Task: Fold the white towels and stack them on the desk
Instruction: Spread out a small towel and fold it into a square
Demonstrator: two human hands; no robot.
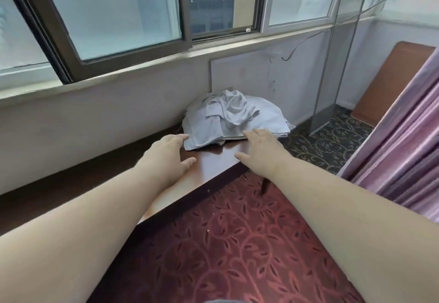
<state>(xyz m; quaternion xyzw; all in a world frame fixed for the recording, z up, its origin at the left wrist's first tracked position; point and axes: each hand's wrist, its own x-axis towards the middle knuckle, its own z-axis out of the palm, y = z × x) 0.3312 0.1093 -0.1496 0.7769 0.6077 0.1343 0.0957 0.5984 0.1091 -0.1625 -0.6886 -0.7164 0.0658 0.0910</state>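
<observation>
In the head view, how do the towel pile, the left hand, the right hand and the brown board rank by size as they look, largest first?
1. Towel pile
2. Brown board, partly hidden by the curtain
3. Left hand and right hand: they look alike, so I do not rank them. Being nearer the camera also enlarges them.

A pile of white towels (234,118) sits at the far right end of a dark brown wooden desk (211,160), against the wall at the desk's back edge. The lower towels lie flat in rough, uneven layers, their edges fanning out over the desk's right edge. One crumpled towel (231,106) is bunched loosely on top, towards the back of the pile.
</observation>
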